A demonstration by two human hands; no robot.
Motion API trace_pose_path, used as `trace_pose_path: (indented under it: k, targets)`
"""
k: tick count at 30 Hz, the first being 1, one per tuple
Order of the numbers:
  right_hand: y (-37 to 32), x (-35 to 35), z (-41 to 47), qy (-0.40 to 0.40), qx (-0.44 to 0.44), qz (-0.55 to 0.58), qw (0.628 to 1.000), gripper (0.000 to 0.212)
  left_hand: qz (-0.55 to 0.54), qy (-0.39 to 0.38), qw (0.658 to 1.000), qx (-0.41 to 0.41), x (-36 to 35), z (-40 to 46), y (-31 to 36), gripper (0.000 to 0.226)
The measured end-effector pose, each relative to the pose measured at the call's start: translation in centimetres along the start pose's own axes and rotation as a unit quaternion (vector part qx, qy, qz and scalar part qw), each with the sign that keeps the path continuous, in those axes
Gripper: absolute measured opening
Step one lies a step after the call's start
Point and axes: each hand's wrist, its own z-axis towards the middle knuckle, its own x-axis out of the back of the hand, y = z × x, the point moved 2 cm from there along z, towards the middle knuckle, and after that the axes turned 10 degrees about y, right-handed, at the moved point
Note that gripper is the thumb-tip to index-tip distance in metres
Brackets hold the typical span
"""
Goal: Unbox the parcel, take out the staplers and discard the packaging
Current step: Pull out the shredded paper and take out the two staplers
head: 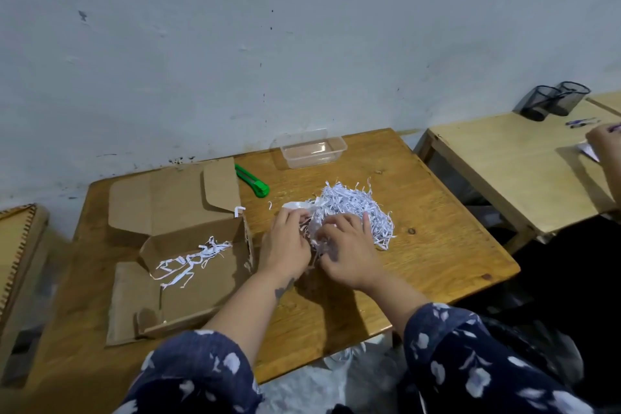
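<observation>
An opened brown cardboard box (188, 245) lies on the wooden table (437, 245), flaps spread, with a few white paper shreds (188, 259) inside. A heap of white shredded paper (356, 208) sits on the table to the right of the box. My left hand (285, 242) and my right hand (349, 249) are both dug into the near side of the heap, fingers curled around shreds. No stapler shows; whatever is inside the heap is hidden.
A green utility knife (253, 181) lies behind the box. A clear plastic container (309, 148) stands near the wall. A second table (514, 161) at right holds two dark mesh cups (554, 101); another person's hand (605, 141) is there. White bags lie on the floor.
</observation>
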Motion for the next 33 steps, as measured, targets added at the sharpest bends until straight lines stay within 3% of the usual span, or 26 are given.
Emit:
trace_pose_path:
  k: [5,7,10,14,21,26,31,33]
  targets:
    - [2.5,1.9,1.1,0.029,-0.018,0.036,0.999,0.023,0.024,0.019,0.999,-0.039,-0.4,1.4,1.9,0.039]
    - [3.5,2.3,1.5,0.049,0.008,-0.014,0.999,0.019,0.02,0.01,0.998,-0.061,-0.9,1.8,2.3,0.038]
    - [4.3,1.8,1.0,0.01,0.068,-0.085,0.994,0.012,0.022,-0.021,0.996,-0.082,-1.7,2.3,2.6,0.039]
    - [5.3,0.5,-0.4,-0.003,0.108,-0.095,0.99,0.009,0.047,-0.051,0.995,-0.078,-3.0,2.8,2.2,0.034]
    - [6.0,3.4,2.3,0.109,-0.009,0.029,0.994,0.021,0.068,0.037,0.991,-0.105,-3.4,3.2,3.0,0.024]
    - [7.8,1.9,3.7,-0.036,-0.06,-0.043,0.997,0.029,0.178,-0.063,0.977,-0.099,-4.7,2.8,2.3,0.026]
    - [10.9,2.0,2.3,-0.08,-0.132,-0.056,0.986,0.027,0.204,-0.053,0.977,-0.039,-3.6,2.3,0.9,0.023]
    - [11.3,2.5,2.4,-0.051,-0.144,-0.04,0.987,0.028,0.201,-0.021,0.979,-0.024,-3.4,2.6,1.0,0.025]
